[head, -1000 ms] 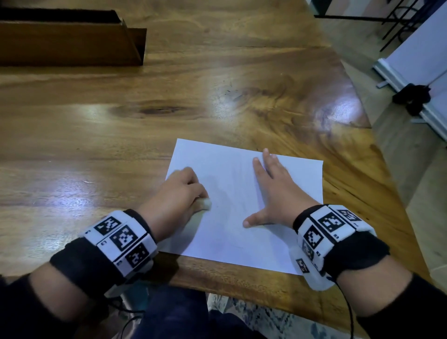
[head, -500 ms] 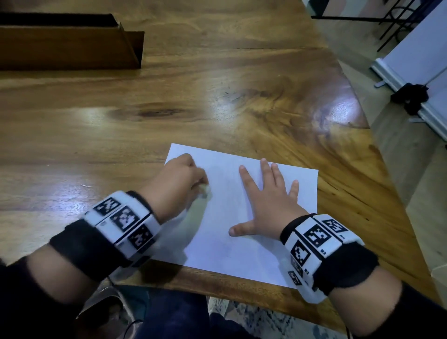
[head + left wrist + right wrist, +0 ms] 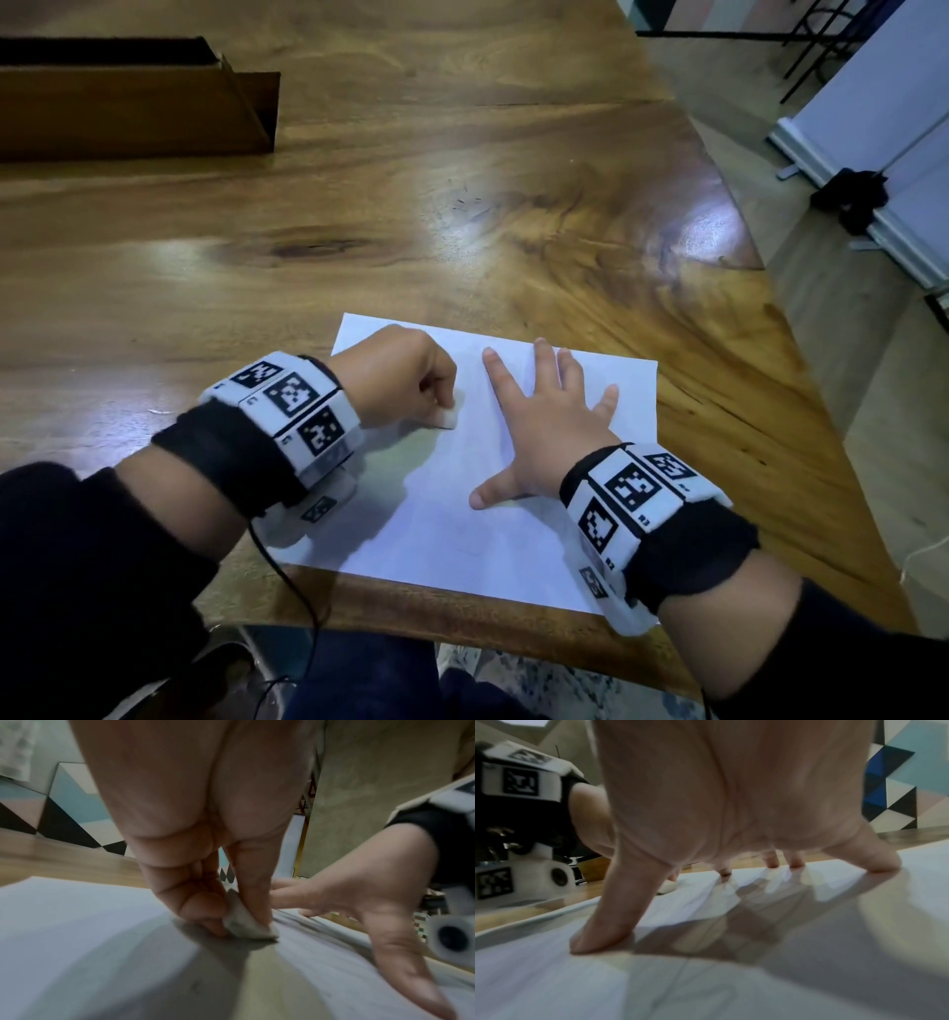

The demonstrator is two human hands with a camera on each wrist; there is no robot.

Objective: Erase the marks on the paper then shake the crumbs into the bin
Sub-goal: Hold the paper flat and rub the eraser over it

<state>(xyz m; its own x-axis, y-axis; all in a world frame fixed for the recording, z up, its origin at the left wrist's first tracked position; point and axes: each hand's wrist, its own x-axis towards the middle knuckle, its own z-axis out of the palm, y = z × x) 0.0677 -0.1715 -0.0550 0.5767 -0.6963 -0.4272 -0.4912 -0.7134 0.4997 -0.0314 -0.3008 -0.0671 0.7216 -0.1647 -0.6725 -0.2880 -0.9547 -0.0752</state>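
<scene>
A white sheet of paper (image 3: 452,519) lies near the front edge of the wooden table (image 3: 462,216). My left hand (image 3: 405,380) pinches a small white eraser (image 3: 448,415) and holds its tip down on the sheet's upper left part. In the left wrist view the eraser (image 3: 244,921) sits between thumb and fingers, touching the paper (image 3: 77,933). My right hand (image 3: 544,426) lies flat with spread fingers on the sheet's right half; the right wrist view shows its fingertips (image 3: 598,939) pressing the paper (image 3: 808,973). Faint pencil lines are barely visible.
A brown open box (image 3: 133,103) stands at the table's far left. The table's right edge runs diagonally, with floor (image 3: 847,360) and a white panel (image 3: 883,128) beyond. A black cable (image 3: 292,591) hangs from my left wrist over the front edge.
The left hand with the eraser slid away from me up the sheet, then back toward me. The right hand shifted slightly left and closer to me, staying flat.
</scene>
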